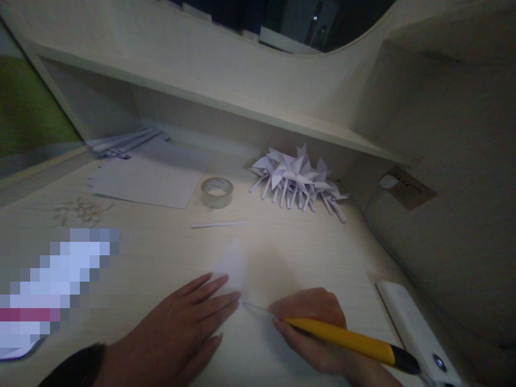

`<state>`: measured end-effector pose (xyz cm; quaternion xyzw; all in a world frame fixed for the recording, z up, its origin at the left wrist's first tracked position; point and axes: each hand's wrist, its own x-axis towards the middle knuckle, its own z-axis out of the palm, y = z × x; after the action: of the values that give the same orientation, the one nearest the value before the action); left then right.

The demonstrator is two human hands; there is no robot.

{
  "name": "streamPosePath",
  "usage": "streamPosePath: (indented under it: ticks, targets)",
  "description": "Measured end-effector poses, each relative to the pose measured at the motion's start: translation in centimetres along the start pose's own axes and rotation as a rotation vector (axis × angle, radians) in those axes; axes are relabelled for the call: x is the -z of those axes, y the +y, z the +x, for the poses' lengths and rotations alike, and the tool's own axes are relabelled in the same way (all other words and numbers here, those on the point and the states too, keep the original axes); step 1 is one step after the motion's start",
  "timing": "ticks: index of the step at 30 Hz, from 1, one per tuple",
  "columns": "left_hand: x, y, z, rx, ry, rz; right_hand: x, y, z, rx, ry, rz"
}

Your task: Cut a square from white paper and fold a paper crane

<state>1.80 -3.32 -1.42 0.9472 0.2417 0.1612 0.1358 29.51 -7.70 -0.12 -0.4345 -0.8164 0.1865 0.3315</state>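
My left hand [185,317] lies flat with its fingers spread, pressing on a white paper folded to a triangle [234,263]. The paper's point faces away from me; my fingers cover part of its lower left. In my right hand [312,328] is a yellow utility knife [342,338] with a black end, closed in the fingers. Its thin blade points left, and the tip is at the paper's lower edge, close to my left fingertips. Whether the tip touches the paper I cannot tell. Beyond the triangle lies a thin white paper stick [220,224].
Behind are a tape roll [216,192], paper sheets [149,177], rolled paper sticks [133,142] and a pile of paper pinwheels [294,177]. Small pale bits [80,211] lie left, above a blurred-out phone-like object [60,290]. A white device [411,322] stands right, below a wall socket [407,187].
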Motion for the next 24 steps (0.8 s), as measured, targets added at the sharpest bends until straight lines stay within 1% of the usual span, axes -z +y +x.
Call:
streamPosePath:
  ticks: [3,6,13,19,24]
  targets:
    - [0.06,0.12,0.00,-0.006,-0.029,0.013,0.07,-0.01,-0.01,-0.005,-0.003,-0.008]
    - [0.18,0.08,0.07,-0.013,-0.032,0.027,0.09,0.20,-0.16,0.014,-0.003,-0.018]
    - [0.03,0.36,0.14,0.005,-0.049,0.069,-0.25,0.18,-0.21,0.013,0.049,-0.036]
    - [-0.06,0.55,0.12,0.020,-0.040,0.079,-0.24,-0.22,-0.02,0.011,0.036,-0.047]
    - [-0.05,0.62,0.09,0.030,-0.010,0.065,-0.58,-0.28,-0.32,-0.056,0.029,-0.072]
